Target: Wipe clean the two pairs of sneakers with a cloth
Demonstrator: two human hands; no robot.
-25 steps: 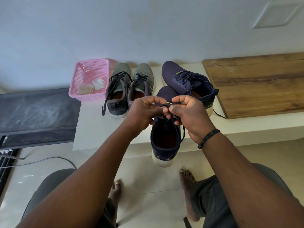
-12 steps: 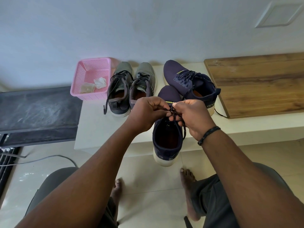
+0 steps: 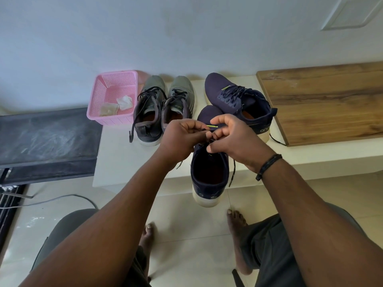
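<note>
Both hands' fingers pinched the laces of the navy sneaker, its heel, faintly lettered, overhanging the counter edge.

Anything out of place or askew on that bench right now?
Yes: the near navy sneaker juts heel-first past the bench edge while both hands work its laces. The grey pair's left lace trails loose, and so does the far navy one's.

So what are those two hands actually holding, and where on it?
Both the left hand and the right hand pinch the dark laces of the near navy sneaker, up by its tongue. No cloth is in either hand.
</note>
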